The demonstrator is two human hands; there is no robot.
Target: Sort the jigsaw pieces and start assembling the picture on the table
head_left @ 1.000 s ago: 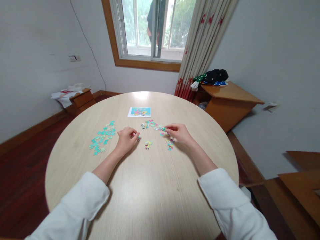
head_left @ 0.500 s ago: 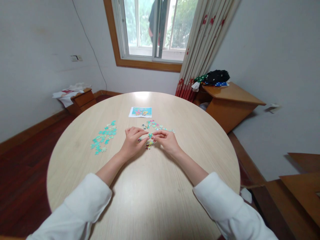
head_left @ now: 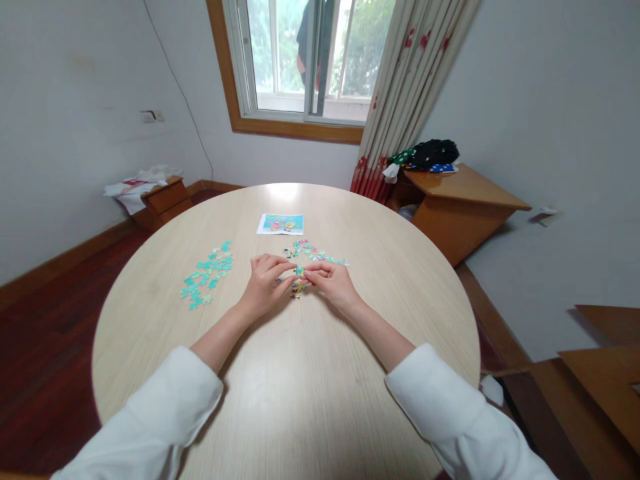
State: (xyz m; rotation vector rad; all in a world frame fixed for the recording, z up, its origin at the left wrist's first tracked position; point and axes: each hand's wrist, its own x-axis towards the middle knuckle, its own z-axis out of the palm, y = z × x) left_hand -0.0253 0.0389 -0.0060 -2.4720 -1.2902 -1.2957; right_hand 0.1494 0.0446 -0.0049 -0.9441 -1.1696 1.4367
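My left hand and my right hand meet at the middle of the round wooden table. Their fingertips pinch together on a small joined cluster of colourful puzzle pieces that rests on the tabletop. Just beyond the hands lies a scatter of mixed-colour pieces. A separate group of teal pieces is spread out to the left of my left hand. A small reference picture lies flat farther back.
A low wooden cabinet with dark clothing on it stands at the right, by a patterned curtain. Another small cabinet with papers sits at the left wall. A person is outside the window.
My right hand moved left from the scattered pieces to the small cluster, and my left hand moved right to meet it. In the last half second both hands stay almost still.
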